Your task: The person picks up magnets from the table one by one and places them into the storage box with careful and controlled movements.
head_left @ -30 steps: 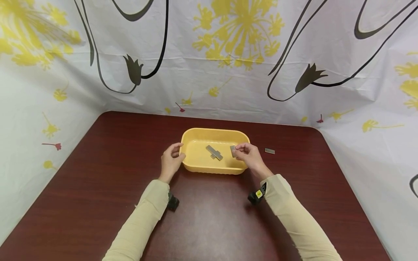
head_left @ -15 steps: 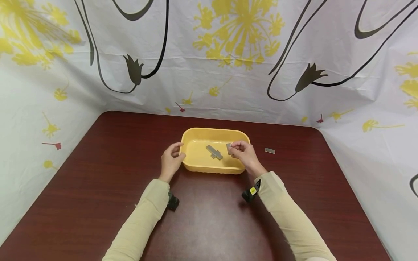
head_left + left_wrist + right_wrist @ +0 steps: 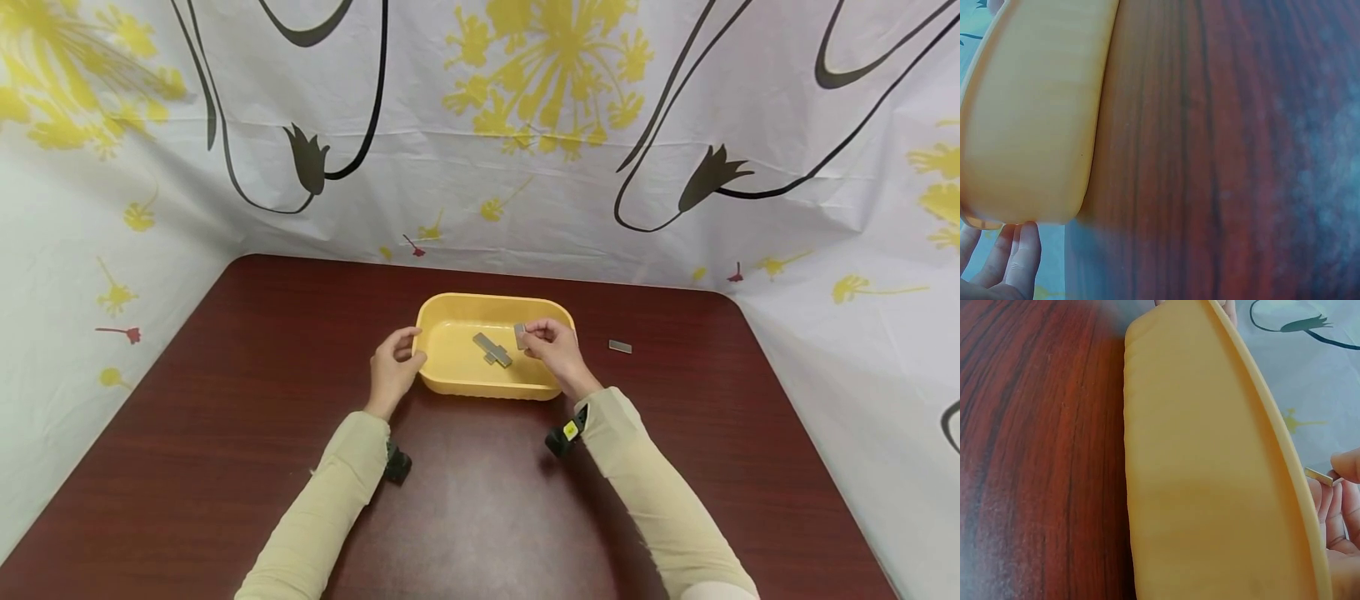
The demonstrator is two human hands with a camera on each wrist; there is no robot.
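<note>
A yellow plastic tray [image 3: 450, 387] stands on the table in the head view. My left hand [image 3: 392, 371] holds its left end, thumb and fingers at the rim; in the left wrist view fingertips [image 3: 1027, 234] touch its outer end. Above the tray's right half, my right hand [image 3: 553, 350] pinches a small flat grey rectangular piece [image 3: 520, 335] between thumb and fingers. In the right wrist view that piece [image 3: 1319, 477] shows edge-on beyond the tray rim. Several similar grey pieces [image 3: 491, 349] lie crossed on the tray's floor.
One more grey rectangular piece [image 3: 620, 347] lies on the dark red-brown table [image 3: 480, 500], right of the tray. A white patterned cloth [image 3: 450, 183] hangs behind the table and along both sides.
My right hand has moved left and slightly away from me, carrying the grey piece farther over the tray. The left hand, tray and other pieces have stayed put.
</note>
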